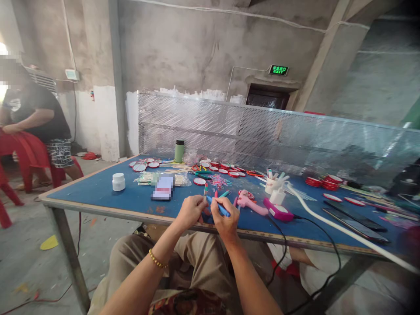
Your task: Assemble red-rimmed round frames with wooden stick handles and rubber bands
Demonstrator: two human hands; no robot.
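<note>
My left hand [191, 211] is closed on a thin small stick [205, 190] whose upper end shows red, green and whitish bands. My right hand [227, 218] grips a blue marker [223, 211] like a pen, its tip close to the stick. Both hands are over the table's front edge, almost touching. Just beyond them lie a red marker and a teal marker [225, 193]. Right of my right hand is a pink glue gun [251, 202], beside a magenta device [278, 210] with a black cable. The lower part of the stick is hidden by my fingers.
On the blue table [98, 197] are a white jar [118, 182], a phone [163, 188], a green bottle [179, 151], red-rimmed discs [139, 167], pliers and a white cup [271, 185] of sticks. A white cable [331, 221] crosses the right side. Another person [39, 109] stands far left.
</note>
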